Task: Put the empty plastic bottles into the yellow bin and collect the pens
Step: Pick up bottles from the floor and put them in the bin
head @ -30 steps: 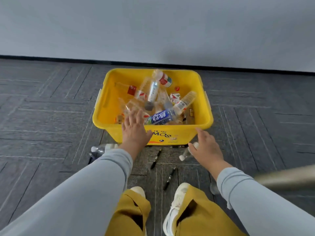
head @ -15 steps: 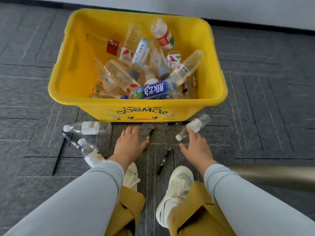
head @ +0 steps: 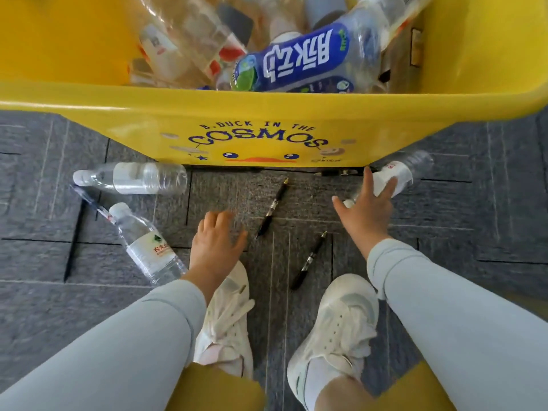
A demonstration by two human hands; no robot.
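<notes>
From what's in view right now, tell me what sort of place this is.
Probably an indoor office-type room, though no walls or furniture show. Grey carpet tiles, the commercial kind, cover the ground; pens lie loose on them, and a yellow bin of empty bottles stands there.

The yellow bin (head: 89, 105) is smooth, glossy plastic with printed lettering. The bottles (head: 189, 46) inside it are clear, shiny plastic, and one has a glossy blue label (head: 296, 57). The loose bottles (head: 133, 178) in front of the bin are the same clear plastic with matt white labels. The pens (head: 271, 207) there are glossy black plastic with bright, metal-looking bands. The carpet (head: 474, 221) under the bin is rough, matt grey cloth. The shoes (head: 338, 324) are white mesh and the sleeves (head: 118, 351) are smooth pale cloth.
</notes>
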